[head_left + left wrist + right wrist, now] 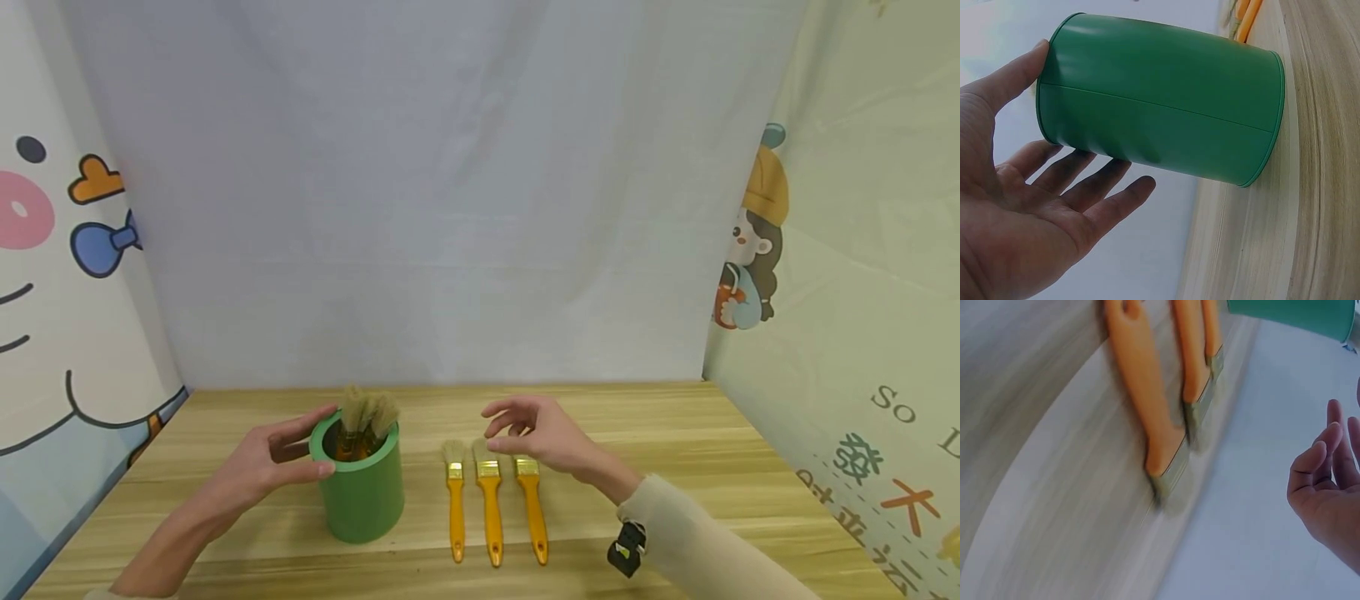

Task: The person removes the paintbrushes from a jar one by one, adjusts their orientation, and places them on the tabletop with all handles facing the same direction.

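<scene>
Soft light; wrist views dimmer, right one blurred; sheen on green container (1160, 97).

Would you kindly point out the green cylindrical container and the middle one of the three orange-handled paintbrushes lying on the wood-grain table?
Green cylindrical container (365, 502): head view, on its outer wall.
Middle orange-handled paintbrush (491, 505): head view, on its handle.
</scene>
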### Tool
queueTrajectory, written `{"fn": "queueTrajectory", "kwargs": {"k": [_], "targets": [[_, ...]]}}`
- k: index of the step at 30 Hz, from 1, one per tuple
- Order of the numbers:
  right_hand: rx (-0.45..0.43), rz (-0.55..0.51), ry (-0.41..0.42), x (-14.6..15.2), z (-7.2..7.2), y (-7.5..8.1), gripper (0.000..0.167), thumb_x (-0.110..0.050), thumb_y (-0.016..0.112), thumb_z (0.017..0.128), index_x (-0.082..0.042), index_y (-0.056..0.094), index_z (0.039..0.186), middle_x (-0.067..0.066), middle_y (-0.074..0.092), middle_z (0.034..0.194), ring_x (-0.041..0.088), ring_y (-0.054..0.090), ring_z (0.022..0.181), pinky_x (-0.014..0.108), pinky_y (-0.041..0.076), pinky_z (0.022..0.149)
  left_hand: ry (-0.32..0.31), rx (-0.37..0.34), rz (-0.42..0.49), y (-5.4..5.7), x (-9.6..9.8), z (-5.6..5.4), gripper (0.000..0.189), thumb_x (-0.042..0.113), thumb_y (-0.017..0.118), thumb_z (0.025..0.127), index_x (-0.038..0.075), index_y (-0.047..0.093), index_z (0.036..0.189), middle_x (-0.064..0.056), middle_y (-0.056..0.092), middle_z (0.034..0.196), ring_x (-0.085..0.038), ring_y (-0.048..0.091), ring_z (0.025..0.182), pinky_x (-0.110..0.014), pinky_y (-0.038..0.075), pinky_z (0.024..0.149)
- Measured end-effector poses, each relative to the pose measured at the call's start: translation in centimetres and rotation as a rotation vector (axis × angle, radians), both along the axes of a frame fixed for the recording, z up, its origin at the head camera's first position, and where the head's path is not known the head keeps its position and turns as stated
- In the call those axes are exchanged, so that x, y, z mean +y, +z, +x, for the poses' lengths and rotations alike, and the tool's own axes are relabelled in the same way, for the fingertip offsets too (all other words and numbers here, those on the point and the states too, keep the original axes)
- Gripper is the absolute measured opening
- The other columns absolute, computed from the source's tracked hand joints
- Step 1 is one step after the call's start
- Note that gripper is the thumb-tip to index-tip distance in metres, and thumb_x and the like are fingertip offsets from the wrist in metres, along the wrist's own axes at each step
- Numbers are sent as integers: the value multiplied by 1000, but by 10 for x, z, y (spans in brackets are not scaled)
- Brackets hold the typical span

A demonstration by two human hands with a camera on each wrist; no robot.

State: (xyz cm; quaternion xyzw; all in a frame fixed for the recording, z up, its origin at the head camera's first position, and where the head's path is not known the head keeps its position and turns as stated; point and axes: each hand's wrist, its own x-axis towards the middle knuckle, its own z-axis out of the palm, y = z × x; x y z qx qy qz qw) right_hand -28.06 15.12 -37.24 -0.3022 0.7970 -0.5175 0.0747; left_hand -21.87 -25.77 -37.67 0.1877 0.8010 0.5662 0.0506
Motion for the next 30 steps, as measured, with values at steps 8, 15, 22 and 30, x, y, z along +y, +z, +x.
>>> {"fn": "queueTrajectory", "kwargs": {"k": [8,15,22,30], "targets": [[34,-10,21,-37,7,7,36,-12,81,94,-6,72,128,8,76,106,21,64,83,27,50,72,-2,-8,1,0,-1,0,73,18,72,101,10,38,165,-23,32,166,-59,39,142,-56,55,99],[63,-9,24,-69,11,13,40,-15,85,92,-9,72,129,4,76,103,17,63,76,26,50,67,-1,-13,-3,0,-1,0,73,19,72,101,10,37,165,-23,32,166,-59,39,142,-57,54,100],[118,34,-6,-100,12,19,45,-23,85,92,-12,71,134,3,74,107,13,61,73,27,50,64,0,-23,7,0,-1,0,74,18,72,101,9,36,165,-23,32,166,-58,39,142,-55,54,100],[119,47,-50,-120,10,21,53,-27,87,91,-13,68,138,0,71,109,11,61,76,27,51,65,-3,-38,13,1,0,0,73,18,72,101,11,37,165,-22,32,166,-60,37,143,-55,55,99]]}}
